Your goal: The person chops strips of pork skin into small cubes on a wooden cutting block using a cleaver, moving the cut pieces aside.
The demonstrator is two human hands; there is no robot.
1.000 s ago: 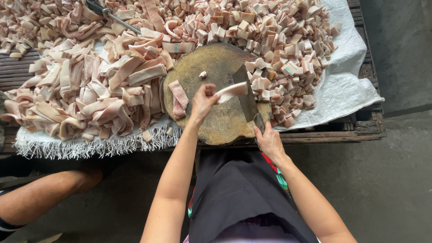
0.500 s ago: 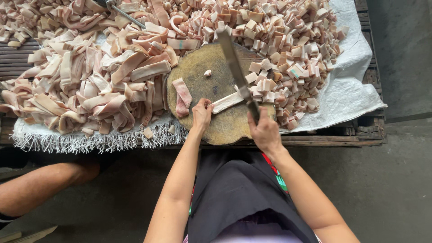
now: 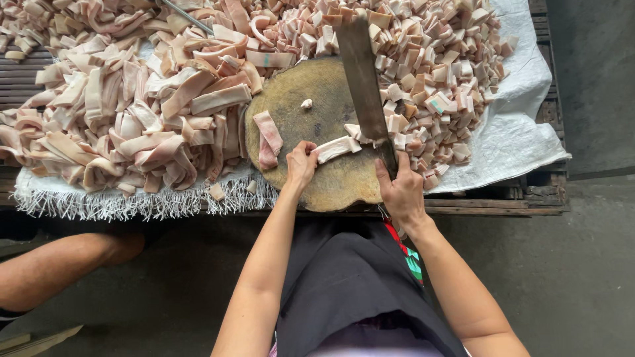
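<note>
A round, worn wooden chopping block sits at the near edge of a low platform. My left hand pins a pale pink strip of meat flat on the block. My right hand grips the handle of a large cleaver; its blade is raised and points away from me, above the strip's right end. Another strip and a small scrap also lie on the block.
Long uncut strips are heaped left of the block, small cut cubes right of it, all on a white woven sheet with a frayed front edge. Another person's leg is at lower left. A second blade lies at the top.
The cleaver has swung up from lying low across the strip to a raised position pointing away. My left hand has stayed on the strip, shifting slightly along it.
</note>
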